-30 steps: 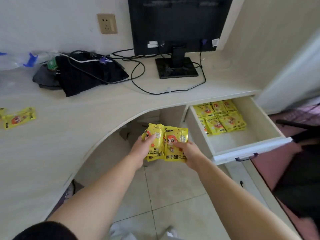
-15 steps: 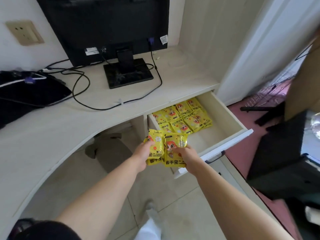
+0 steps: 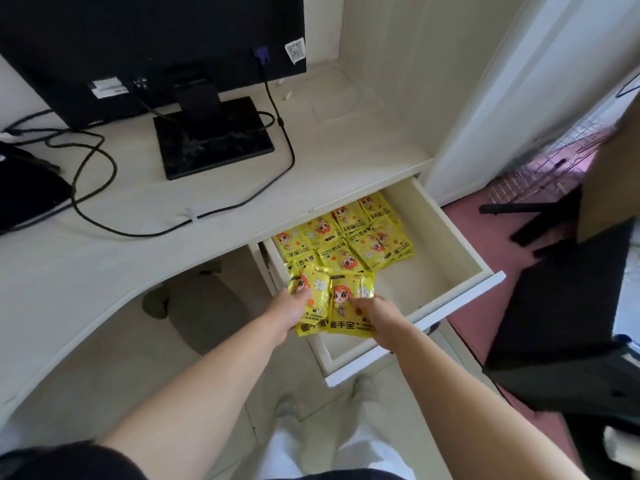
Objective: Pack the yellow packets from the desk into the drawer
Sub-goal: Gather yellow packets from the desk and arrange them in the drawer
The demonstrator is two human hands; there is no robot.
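The person holds a small bunch of yellow packets (image 3: pixel 332 303) with both hands, just over the front left part of the open drawer (image 3: pixel 446 244). The left hand (image 3: pixel 289 308) is closed on the left side of the bunch, with the thumb on top. The right hand (image 3: pixel 379 315) is closed on the right side, pinching the front packet.

The packets are bright yellow and shiny. Each one has a cartoon girl with orange hair, little white flowers, and big white letters near the bottom. The words "HAND WARMER" show on them. The two front packets overlap a bit and stand up in the hands.

More of the same packets (image 3: pixel 349 237) lie flat in the back of the drawer, side by side and partly on top of each other. The front part of the drawer floor is bare.

The drawer sticks out from under the pale desk (image 3: pixel 104 258). A black monitor (image 3: pixel 145 46) stands on the desk.
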